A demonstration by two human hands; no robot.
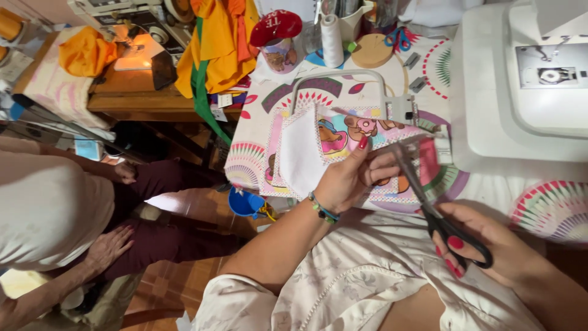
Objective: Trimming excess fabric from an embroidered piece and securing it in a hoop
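The left hand (352, 178) pinches the near right edge of the printed fabric piece (343, 138), thumb and fingers folded over it, lifting it off the worktop (257, 153) so its white underside curls up on the left. The right hand (490, 245) sits nearer and further right, its grip closed through the black loops of the scissors (422, 190). The scissors' long axis runs from that hand up and leftward, far into the scene, blades aimed at the fabric just right of the left fingers, so the cloth lies ahead and to the left of the blades. The blade tips blur against the print, and whether they are parted or already biting the cloth is hard to make out. At far left another person's hand (110, 245) rests on a knee; far right, a white sewing machine (520, 92) is cut off.
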